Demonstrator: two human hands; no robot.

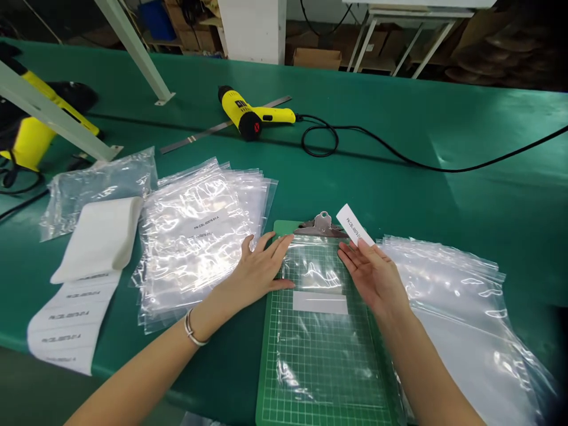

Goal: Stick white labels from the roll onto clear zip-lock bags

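Green clipboard [270, 361] w/ white grid, yellow/blk heat gun [242, 112], white label strip [71, 319], teal-green bench mat [399, 195].

The light is bright and seems to come from above, making strong white glare on the plastic bags [199, 236] and soft shine on the green table [461, 177], while the corners look dark and bent and the paper labels [71, 319] slightly blurred.
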